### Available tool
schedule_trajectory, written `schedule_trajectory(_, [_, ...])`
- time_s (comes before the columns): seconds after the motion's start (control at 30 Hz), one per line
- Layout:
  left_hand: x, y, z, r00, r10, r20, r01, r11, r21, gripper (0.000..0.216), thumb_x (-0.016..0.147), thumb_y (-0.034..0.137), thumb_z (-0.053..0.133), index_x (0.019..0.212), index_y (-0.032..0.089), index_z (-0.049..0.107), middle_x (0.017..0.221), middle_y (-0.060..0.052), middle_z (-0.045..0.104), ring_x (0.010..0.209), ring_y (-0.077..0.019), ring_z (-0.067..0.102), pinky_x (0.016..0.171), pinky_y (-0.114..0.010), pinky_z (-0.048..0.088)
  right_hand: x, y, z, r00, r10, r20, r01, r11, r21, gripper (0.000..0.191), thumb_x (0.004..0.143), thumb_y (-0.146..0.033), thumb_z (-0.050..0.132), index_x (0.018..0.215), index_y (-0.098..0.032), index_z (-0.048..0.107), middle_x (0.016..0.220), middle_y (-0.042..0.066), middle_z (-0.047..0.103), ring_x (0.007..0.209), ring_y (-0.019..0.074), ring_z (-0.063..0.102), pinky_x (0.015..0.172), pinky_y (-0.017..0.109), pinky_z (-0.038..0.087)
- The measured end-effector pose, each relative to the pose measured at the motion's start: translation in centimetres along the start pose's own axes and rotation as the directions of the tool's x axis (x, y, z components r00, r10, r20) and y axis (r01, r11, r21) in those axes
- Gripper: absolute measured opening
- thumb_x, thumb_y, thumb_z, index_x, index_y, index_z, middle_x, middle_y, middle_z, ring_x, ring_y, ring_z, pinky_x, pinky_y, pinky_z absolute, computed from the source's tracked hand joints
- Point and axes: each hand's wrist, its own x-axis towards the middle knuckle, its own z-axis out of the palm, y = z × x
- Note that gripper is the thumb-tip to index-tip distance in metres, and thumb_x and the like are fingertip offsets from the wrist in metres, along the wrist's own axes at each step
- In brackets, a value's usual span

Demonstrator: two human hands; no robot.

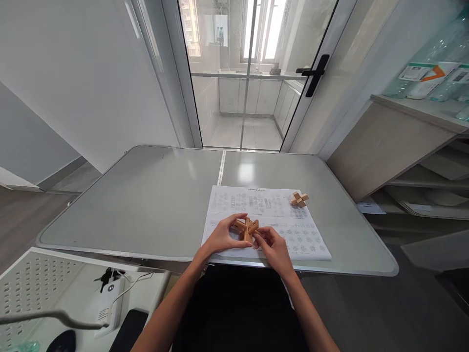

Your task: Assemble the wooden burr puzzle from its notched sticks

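Observation:
Just above the printed sheet (pixel 264 210), near the table's front edge, both hands meet at a wooden burr puzzle (pixel 248 230) made of interlocking blocks with dark marks on some faces. My left hand (pixel 225 234) grips it from the left, thumb along the lower side and fingers over the top. The fingers of my right hand (pixel 271 244) pinch at its right side, and their tips are partly hidden. Toward the sheet's upper right corner lies a second, smaller wooden burr puzzle (pixel 299 199), touched by neither hand.
A grey table (pixel 164 195) carries the sheet. At lower left a white stand (pixel 84 278) holds a power strip (pixel 112 303), keys (pixel 108 277) and a black phone (pixel 130 330). To the right is a shelf (pixel 395 146) with plastic bottles; ahead, a glass door (pixel 249 98).

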Motion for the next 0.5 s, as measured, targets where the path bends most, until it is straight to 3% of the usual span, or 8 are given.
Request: schedule_trajectory(0.5, [0.21, -0.67, -0.07, 0.996, -0.074, -0.043, 0.065, 0.981, -0.185, 0.084, 0.065, 0.033, 0.097, 0.139, 0.022, 0.059, 0.137, -0.014, 0.067, 0.127, -0.0297, 0.065, 0.114, -0.047, 0.045, -0.09, 0.13, -0.08, 0.999, 0.038, 0.014, -0.038, 0.999, 0.039, 0.039, 0.094, -0.058, 0.069, 0.104, -0.021, 0.061, 0.072, 0.001, 0.067, 0.066, 0.0195, 0.065, 0.068, 0.033, 0.053])
